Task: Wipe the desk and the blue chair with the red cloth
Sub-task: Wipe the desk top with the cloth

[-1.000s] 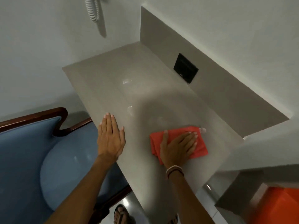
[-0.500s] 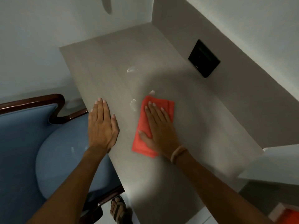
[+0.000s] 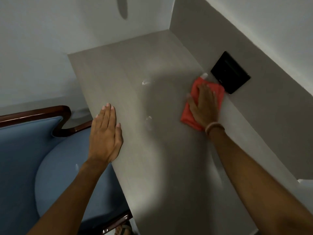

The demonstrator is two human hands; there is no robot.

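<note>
Two hands on grey bench [image 3: 152, 158]: right hand [image 3: 205, 106] flat, grip spread, pressing folded red cloth [image 3: 188, 114] beside black wall plate [image 3: 230, 72]; left hand [image 3: 105, 134] flat, empty, at bench edge above blue upholstered chair [image 3: 50, 167].

On the desk [image 3: 152, 150], the cloth [image 3: 188, 116] lies far right beside the wall plate [image 3: 230, 72]; the chair [image 3: 50, 167] stands left.

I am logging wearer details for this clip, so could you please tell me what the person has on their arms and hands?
Both forearms are bare, with no sleeves in view. The right hand has a thin, pale band around its wrist, looking like a bracelet or hair tie. The left hand and its wrist carry nothing: no watch, ring or glove shows. Fingernails are short and unpainted.
</note>
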